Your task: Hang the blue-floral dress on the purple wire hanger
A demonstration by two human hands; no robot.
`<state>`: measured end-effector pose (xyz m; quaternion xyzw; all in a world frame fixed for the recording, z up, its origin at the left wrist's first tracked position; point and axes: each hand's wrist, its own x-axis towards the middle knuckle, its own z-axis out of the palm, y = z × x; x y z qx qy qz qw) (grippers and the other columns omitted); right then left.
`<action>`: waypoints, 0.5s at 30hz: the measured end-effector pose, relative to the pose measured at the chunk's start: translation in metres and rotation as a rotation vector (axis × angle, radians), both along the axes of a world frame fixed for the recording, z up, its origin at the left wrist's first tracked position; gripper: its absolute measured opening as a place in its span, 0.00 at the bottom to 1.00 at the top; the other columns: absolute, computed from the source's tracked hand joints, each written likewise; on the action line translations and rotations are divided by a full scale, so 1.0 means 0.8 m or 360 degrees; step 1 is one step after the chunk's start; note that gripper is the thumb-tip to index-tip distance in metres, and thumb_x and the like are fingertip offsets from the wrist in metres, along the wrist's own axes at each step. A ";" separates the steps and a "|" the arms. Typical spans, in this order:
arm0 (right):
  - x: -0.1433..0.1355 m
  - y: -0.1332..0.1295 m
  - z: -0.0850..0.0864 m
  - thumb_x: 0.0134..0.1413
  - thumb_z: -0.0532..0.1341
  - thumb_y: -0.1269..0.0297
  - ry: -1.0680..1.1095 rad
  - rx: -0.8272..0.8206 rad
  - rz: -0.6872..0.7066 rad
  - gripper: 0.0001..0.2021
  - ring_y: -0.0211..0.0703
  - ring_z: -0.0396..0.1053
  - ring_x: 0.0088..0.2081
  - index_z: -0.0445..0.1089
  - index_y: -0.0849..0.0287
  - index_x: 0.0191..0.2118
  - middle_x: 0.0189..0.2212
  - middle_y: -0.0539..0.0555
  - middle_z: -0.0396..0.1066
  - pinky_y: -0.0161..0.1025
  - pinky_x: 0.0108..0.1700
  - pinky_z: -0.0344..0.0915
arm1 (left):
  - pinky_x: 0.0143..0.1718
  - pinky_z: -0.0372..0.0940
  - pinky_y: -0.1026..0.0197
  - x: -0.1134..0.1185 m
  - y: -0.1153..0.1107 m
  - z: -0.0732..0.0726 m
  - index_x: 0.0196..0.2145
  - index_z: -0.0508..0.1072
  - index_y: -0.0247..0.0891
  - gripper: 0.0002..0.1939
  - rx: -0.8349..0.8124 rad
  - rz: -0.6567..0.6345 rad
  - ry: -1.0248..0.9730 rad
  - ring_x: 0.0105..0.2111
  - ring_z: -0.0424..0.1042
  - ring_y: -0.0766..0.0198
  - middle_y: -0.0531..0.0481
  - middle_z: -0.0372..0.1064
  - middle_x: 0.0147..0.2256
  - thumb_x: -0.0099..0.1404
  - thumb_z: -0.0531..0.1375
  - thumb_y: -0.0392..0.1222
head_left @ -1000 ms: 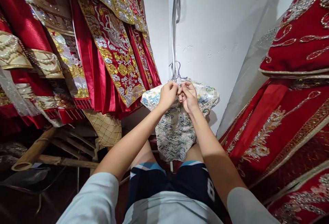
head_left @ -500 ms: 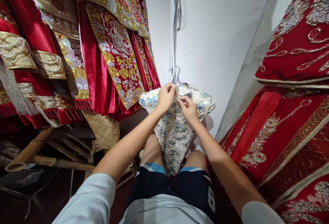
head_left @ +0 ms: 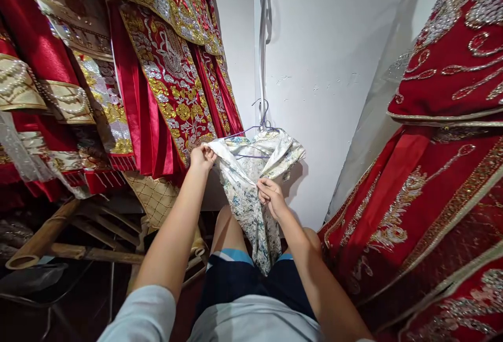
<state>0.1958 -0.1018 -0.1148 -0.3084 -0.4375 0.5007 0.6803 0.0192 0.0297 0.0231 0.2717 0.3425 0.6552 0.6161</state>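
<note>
A white floral shirt [head_left: 243,195] with blue and green print hangs in front of me, its neck pulled open. Inside the opening shows a thin purple wire hanger [head_left: 251,156], its hook up by the white cables on the wall. My left hand [head_left: 202,157] is closed on the shirt's left shoulder edge and draws it out to the side. Lower down at the front opening, my right hand [head_left: 270,195] pinches the fabric with thumb and fingers. The shirt's lower end hangs between my knees.
Red gowns with gold and silver embroidery [head_left: 168,80] hang at the left. Another beaded red gown [head_left: 440,138] hangs close on the right. A bamboo frame [head_left: 47,234] stands low at the left. White cables [head_left: 262,43] run down the pale wall [head_left: 314,43].
My left hand has moved left and down from the collar to the shoulder edge. My right hand has moved down and slightly left. The neck has opened wide, uncovering more of the hanger.
</note>
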 end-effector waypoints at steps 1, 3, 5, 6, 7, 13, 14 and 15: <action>-0.007 -0.008 -0.004 0.44 0.71 0.51 0.0095 -0.0005 0.0011 0.18 0.32 0.49 0.15 0.66 0.56 0.31 0.12 0.38 0.46 0.31 0.19 0.45 | 0.33 0.65 0.65 -0.001 0.000 -0.016 0.22 0.56 0.37 0.17 0.0007 0.0005 0.0010 0.19 0.61 0.71 0.57 0.54 0.18 0.69 0.46 0.30; -0.013 -0.026 -0.012 0.45 0.70 0.53 0.0256 -0.0006 0.0026 0.16 0.32 0.46 0.16 0.66 0.56 0.31 0.12 0.38 0.43 0.32 0.20 0.45 | 0.33 0.65 0.66 0.004 -0.004 -0.045 0.22 0.58 0.37 0.16 0.0042 0.0016 0.0039 0.20 0.62 0.71 0.57 0.54 0.18 0.69 0.48 0.30; -0.007 -0.044 -0.019 0.46 0.70 0.56 0.0335 -0.0012 0.0042 0.14 0.33 0.43 0.16 0.66 0.55 0.30 0.12 0.38 0.41 0.33 0.20 0.44 | 0.33 0.63 0.67 0.014 -0.010 -0.066 0.23 0.60 0.37 0.15 0.0120 0.0041 0.0108 0.20 0.61 0.71 0.58 0.56 0.19 0.68 0.52 0.31; -0.001 -0.053 -0.020 0.46 0.69 0.56 0.0342 -0.0015 0.0049 0.13 0.33 0.41 0.16 0.66 0.55 0.30 0.12 0.38 0.40 0.33 0.20 0.44 | 0.32 0.62 0.69 0.019 -0.013 -0.072 0.23 0.62 0.36 0.14 0.0175 0.0061 0.0152 0.21 0.60 0.72 0.57 0.57 0.21 0.67 0.54 0.30; 0.007 -0.060 -0.018 0.46 0.69 0.57 0.0342 -0.0008 0.0046 0.12 0.33 0.39 0.16 0.66 0.55 0.30 0.13 0.38 0.39 0.33 0.19 0.44 | 0.32 0.60 0.70 0.023 -0.017 -0.076 0.23 0.64 0.35 0.13 0.0237 0.0080 0.0189 0.22 0.60 0.72 0.57 0.59 0.22 0.66 0.55 0.30; 0.032 -0.096 0.018 0.51 0.68 0.59 0.0384 0.0171 -0.0033 0.09 0.32 0.37 0.16 0.68 0.55 0.31 0.13 0.39 0.38 0.32 0.20 0.42 | 0.33 0.58 0.72 0.034 -0.027 -0.067 0.29 0.72 0.35 0.08 0.0820 0.0326 0.0489 0.28 0.63 0.72 0.57 0.64 0.26 0.67 0.58 0.34; 0.030 -0.099 0.024 0.52 0.68 0.59 0.0357 0.0182 -0.0031 0.09 0.32 0.39 0.16 0.68 0.55 0.32 0.13 0.39 0.39 0.32 0.20 0.43 | 0.32 0.59 0.72 0.034 -0.025 -0.065 0.28 0.71 0.35 0.09 0.0772 0.0292 0.0395 0.26 0.62 0.72 0.57 0.63 0.24 0.67 0.58 0.34; 0.025 -0.101 0.029 0.52 0.68 0.59 0.0316 0.0190 -0.0042 0.09 0.32 0.40 0.16 0.68 0.55 0.32 0.13 0.39 0.40 0.32 0.20 0.43 | 0.31 0.60 0.71 0.034 -0.023 -0.064 0.28 0.70 0.35 0.09 0.0653 0.0224 0.0236 0.25 0.63 0.72 0.57 0.62 0.23 0.67 0.58 0.33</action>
